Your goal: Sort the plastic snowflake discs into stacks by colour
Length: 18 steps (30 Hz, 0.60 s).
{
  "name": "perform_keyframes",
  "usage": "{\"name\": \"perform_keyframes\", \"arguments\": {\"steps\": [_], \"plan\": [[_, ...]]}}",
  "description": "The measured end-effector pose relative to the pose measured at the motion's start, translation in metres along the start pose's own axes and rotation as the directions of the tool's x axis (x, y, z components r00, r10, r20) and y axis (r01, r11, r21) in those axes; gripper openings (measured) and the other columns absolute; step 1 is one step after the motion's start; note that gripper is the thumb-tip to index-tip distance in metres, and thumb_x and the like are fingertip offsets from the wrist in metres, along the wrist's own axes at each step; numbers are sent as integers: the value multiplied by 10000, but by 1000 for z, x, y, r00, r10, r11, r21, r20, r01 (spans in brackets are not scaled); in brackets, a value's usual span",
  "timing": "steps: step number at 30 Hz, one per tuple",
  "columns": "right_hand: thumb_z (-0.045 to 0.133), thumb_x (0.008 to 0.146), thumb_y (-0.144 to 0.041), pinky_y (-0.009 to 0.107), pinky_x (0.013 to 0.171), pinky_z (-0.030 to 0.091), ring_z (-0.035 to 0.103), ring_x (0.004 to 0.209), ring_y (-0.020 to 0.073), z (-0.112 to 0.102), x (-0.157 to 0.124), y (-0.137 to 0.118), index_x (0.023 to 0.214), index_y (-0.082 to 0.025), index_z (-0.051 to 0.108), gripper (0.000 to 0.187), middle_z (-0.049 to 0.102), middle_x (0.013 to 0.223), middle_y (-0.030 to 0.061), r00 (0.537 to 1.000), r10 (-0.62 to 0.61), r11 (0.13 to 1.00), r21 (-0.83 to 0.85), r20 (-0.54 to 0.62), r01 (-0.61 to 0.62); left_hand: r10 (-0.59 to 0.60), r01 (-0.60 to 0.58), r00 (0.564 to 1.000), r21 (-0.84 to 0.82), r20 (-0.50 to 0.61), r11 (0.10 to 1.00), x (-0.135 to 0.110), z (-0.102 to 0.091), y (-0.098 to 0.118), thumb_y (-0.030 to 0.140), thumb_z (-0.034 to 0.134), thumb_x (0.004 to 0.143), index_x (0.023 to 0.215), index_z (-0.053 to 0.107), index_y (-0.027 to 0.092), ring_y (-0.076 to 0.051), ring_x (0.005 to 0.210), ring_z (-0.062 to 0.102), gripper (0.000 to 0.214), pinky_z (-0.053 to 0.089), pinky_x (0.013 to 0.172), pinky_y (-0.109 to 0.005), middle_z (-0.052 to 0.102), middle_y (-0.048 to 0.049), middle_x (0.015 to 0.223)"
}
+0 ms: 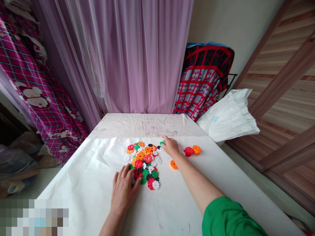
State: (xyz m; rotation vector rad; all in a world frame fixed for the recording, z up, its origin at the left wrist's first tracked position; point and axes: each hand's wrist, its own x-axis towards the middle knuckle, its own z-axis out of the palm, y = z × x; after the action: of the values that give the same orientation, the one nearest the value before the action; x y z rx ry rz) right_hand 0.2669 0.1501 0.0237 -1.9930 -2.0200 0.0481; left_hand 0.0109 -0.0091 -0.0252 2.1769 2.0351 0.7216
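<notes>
Notched plastic discs in red, orange, green, white and black lie heaped in a loose pile (148,159) on the white-covered table (81,183). At the pile's near left edge rests my left hand (124,188), its fingers spread and touching or just over a few discs. Beyond the pile's far right side is my right hand (171,146), with a green disc (162,143) at its thumb and fingertips. Part of that grip is hidden by the hand itself. Beside my right forearm lie an orange disc stack (173,164), red discs (188,151) and more orange discs (196,150).
A white plastic bag (228,114) hangs past the table's right edge. Purple curtains (140,59) stand behind the table. A red checked cloth (201,82) drapes at the back right, and a wooden wardrobe (283,98) is on the right.
</notes>
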Motion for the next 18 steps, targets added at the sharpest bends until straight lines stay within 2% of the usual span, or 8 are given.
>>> {"name": "perform_keyframes", "arguments": {"steps": [4,7,10,13,18], "plan": [[534,873,-136,318,842,395,608,1042,213,-11,-13,-2,1219,-243,620,372,721,1162,52,998,-28,998,54,-60,31,-7,7,1000,-3,6,1000,0,-2,2,523,483,918,1230,642,278,-288,1398,426,427,280,1171,-544,518,-85,1484],[515,873,-135,296,828,424,631,971,193,-19,-39,-8,1106,-236,670,298,737,1090,43,992,-73,981,171,-98,89,-16,16,1000,0,0,1000,1,-4,4,497,494,921,1223,645,266,-290,1391,436,409,286,1167,-540,518,-97,1481],[542,873,-209,258,761,441,649,851,159,-21,-77,-17,985,-251,684,185,745,966,3,994,-96,944,311,-47,106,-19,19,1000,8,-14,1000,2,-5,5,468,497,926,1232,637,256,-282,1379,453,397,290,1167,-525,527,-103,1473],[630,828,-280,245,719,437,644,783,146,-18,-112,-29,893,-253,675,84,735,910,-18,994,-101,923,377,34,81,-22,22,999,13,-35,1000,3,-4,5,451,510,923,1239,628,248,-278,1360,476,394,312,1158,-511,545,-112,1454],[703,774,-274,255,758,445,658,881,177,-14,-139,-46,975,-241,670,206,734,978,19,988,-127,947,307,85,95,-28,29,995,9,-98,1000,10,-1,-1,422,527,910,1195,639,227,-278,1278,551,363,386,1111,-481,562,-130,1428]]}}
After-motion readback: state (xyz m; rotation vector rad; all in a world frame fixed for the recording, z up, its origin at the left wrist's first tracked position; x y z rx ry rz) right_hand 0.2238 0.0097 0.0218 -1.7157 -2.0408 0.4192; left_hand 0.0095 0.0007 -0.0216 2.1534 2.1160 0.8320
